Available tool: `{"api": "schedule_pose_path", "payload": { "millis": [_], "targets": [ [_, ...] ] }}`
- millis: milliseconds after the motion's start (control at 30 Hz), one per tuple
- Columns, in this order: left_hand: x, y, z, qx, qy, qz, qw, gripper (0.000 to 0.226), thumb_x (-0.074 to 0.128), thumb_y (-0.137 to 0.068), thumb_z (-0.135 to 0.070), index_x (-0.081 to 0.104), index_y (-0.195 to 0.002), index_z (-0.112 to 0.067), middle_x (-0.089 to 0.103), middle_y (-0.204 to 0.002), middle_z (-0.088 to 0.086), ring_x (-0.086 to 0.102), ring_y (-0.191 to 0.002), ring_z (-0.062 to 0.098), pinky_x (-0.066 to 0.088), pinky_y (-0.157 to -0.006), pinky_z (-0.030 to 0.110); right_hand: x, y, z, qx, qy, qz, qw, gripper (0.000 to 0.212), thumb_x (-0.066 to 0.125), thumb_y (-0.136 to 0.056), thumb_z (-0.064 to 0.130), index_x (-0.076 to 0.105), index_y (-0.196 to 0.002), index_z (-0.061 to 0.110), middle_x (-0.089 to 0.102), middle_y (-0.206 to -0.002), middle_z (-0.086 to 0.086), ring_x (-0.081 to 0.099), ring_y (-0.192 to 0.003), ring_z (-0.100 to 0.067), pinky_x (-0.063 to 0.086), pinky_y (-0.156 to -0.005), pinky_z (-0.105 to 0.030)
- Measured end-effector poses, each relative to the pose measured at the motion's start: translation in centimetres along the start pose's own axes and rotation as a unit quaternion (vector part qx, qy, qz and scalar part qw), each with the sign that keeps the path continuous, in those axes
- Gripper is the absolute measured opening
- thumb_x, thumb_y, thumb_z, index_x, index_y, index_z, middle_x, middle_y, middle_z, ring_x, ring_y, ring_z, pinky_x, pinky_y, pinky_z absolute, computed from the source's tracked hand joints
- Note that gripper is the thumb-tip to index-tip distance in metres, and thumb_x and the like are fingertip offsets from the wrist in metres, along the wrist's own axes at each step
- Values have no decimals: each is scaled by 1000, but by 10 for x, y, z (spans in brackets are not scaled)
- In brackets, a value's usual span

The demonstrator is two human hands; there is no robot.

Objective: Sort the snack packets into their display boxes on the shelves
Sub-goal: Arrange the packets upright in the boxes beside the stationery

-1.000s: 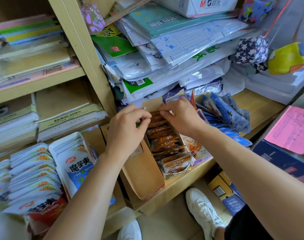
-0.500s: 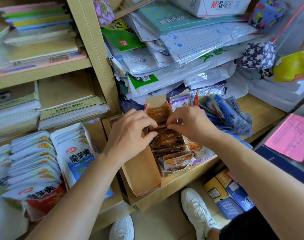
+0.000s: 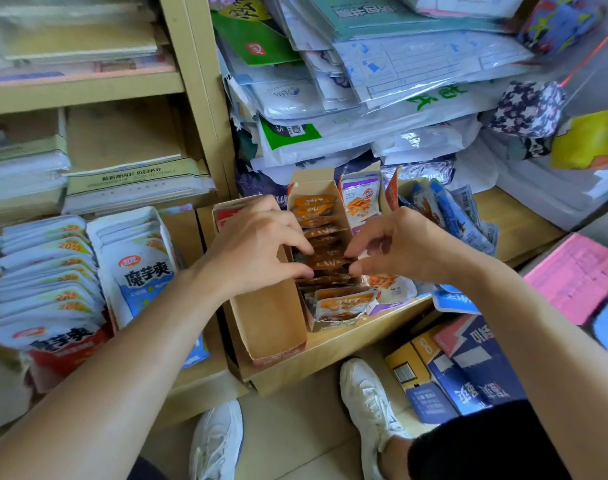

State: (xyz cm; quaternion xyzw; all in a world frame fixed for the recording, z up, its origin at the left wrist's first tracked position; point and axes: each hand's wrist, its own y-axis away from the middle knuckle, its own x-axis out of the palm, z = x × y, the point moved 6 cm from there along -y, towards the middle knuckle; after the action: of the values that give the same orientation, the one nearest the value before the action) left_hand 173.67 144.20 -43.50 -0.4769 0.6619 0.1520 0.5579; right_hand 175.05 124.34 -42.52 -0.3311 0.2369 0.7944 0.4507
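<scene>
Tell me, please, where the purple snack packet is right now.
In the head view, the purple snack packet stands near centre, just right of the display box of orange packets and left of the loose blue packets.

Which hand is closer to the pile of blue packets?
Right. The right hand is just left of the blue packets, almost beside them. The left hand is farther away, on the other side of the orange packets that both hands pinch.
</scene>
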Motion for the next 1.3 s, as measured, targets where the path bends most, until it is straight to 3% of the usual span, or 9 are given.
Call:
{"api": "schedule_pose_path", "payload": {
  "millis": [100, 200, 400, 533, 667, 800, 967, 1167, 1300],
  "targets": [
    [2, -2, -6, 25, -3, -5, 1000, 9, 79, -81, -40, 81, -86, -33, 73, -86, -14, 53, -80, 14, 40, -67, 30, 3, 6, 0, -12, 32, 37, 999, 23, 87, -76, 24, 76, -95, 32, 65, -81, 15, 60, -76, -2, 50, -67, -15],
    [1, -4, -9, 24, -15, -28, 999, 8, 73, -87, -33, 80, -86, -29, 73, -81, -12, 57, -75, 11, 39, -64, 25, 2, 9, 2, -26, 43, 28, 998, 28, 86, -76, 13, 75, -97, 27, 63, -87, 15, 60, -80, -2, 50, -69, -13],
    [-2, -5, -4, -23, 5, -75, 997, 8, 73, -91, -28, 75, -88, -21, 69, -83, -11, 46, -73, 5, 34, -63, 24, 2, 2, 5, -41, 66, -59, 995, 10, 81, -81, 7, 79, -87, 15, 66, -72, 14, 63, -69, -5, 53, -63, -16],
    [-8, -4, -2, -38, 56, -94, 993, 8, 77, -87, -28, 78, -91, -21, 60, -82, -18, 52, -69, 4, 37, -63, 17, 2, -2, 5, -39, 78, -110, 990, 6, 80, -83, 8, 78, -85, 13, 61, -66, 18, 59, -61, 1, 48, -66, -13],
    [-10, 1, -4, -44, 82, -74, 993, 23, 67, -89, -50, 76, -97, -30, 65, -87, -20, 59, -77, 2, 45, -61, 21, 3, -3, 7, -54, 79, -132, 987, 3, 79, -84, 10, 78, -86, 12, 65, -69, 9, 62, -65, 0, 53, -65, -15],
    [-8, 10, -11, -33, -10, -48, 998, 57, 58, -80, -75, 76, -109, -30, 70, -94, -17, 59, -84, 7, 47, -66, 25, 4, -7, 5, -47, 80, -153, 984, 3, 79, -85, 14, 79, -88, 15, 67, -71, 9, 62, -66, 1, 50, -63, -10],
    [-10, 23, -22, -10, -10, -99, 995, 25, 77, -83, -40, 81, -99, -22, 77, -94, -6, 70, -84, 11, 59, -66, 33, 1, -9, 2, -29, 53, -162, 985, 4, 79, -85, 13, 80, -88, 15, 67, -66, 12, 65, -62, -5, 55, -63, -19],
    [-4, 38, -39, 39, 47, -92, 994, 10, 81, -83, -26, 82, -93, -23, 77, -88, -9, 66, -84, 9, 58, -67, 34, -3, -10, -1, -16, 21, -217, 976, 6, 83, -80, 14, 77, -81, 13, 70, -69, 5, 68, -64, -10, 59, -67, -30],
    [4, 46, -51, 72, 106, -42, 991, 11, 78, -85, -24, 83, -94, -20, 78, -92, -7, 70, -86, 3, 60, -74, 31, 2, -14, 0, -10, 8, -280, 960, 11, 84, -78, 15, 73, -77, 13, 66, -65, 9, 62, -59, -5, 54, -61, -18]
  ]
}}
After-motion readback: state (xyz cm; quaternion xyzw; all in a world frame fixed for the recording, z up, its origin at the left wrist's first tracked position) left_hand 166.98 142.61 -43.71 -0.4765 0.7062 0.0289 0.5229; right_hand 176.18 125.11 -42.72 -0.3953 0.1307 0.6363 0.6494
